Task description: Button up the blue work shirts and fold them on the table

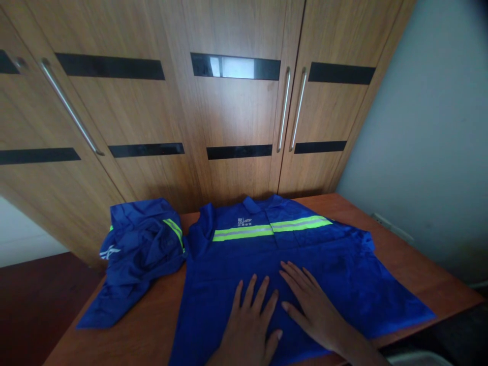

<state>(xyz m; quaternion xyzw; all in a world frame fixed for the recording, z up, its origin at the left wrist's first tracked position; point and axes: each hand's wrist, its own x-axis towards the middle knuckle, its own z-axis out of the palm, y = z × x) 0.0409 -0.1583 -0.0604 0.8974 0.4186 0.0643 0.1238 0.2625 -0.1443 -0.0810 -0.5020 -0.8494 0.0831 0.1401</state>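
Note:
A blue work jacket (236, 269) lies spread front side up, its collar toward the wardrobe. A yellow-green and grey reflective band crosses its chest, with a small white logo above the band on the left. My left hand (249, 323) rests flat on the lower middle of the jacket, fingers spread. Just right of it, my right hand (310, 300) also lies on the cloth, palm down with fingers stretched out and thumb apart. Neither hand grips the fabric. The jacket's right sleeve area is partly folded.
A second blue garment (147, 254) with a reflective strip lies crumpled at the left on the brown table (152, 325). Behind stands a wooden wardrobe (236, 112) with metal handles. A pale wall (427, 132) rises at the right.

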